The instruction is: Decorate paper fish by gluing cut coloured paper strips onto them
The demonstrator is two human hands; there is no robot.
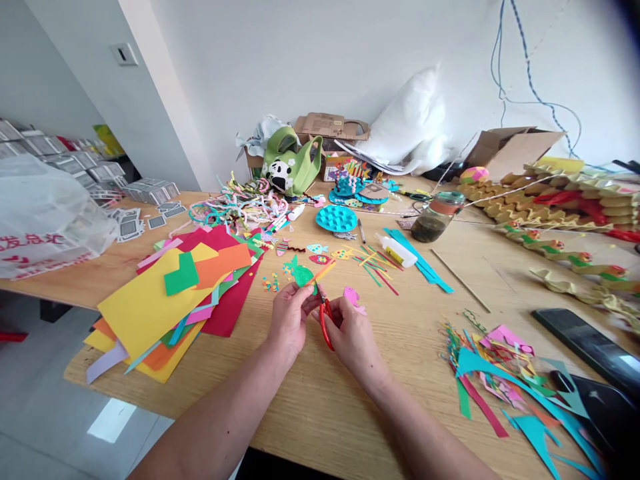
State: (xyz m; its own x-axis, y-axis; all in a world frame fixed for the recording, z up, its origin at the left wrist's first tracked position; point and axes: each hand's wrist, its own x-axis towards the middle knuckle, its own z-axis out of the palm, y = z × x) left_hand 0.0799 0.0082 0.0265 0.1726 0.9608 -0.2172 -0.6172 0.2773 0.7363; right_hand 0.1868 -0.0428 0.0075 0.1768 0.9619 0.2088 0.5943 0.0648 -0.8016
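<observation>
My left hand [291,312] pinches a thin orange and yellow paper strip [324,271], which slants up to the right. Red-handled scissors [326,327] are gripped in my right hand [350,333], their blades by the left fingertips and the lower end of the strip. Just beyond the left fingers lies a green paper fish [301,275], partly hidden by them. A pink paper fish [351,296] rests beyond the right hand. Small decorated paper fish [319,259] and tiny colored paper dots [271,283] lie past the hands, with thin colored strips [373,261] to their right.
Colored paper sheets [145,307] are stacked at left. Paper scraps [500,373] and a phone [585,347] lie at right. Farther back are a glue bottle [399,251], a glass jar [434,219], a wooden stick [461,281], a blue round piece [336,219] and a green panda bag [290,163].
</observation>
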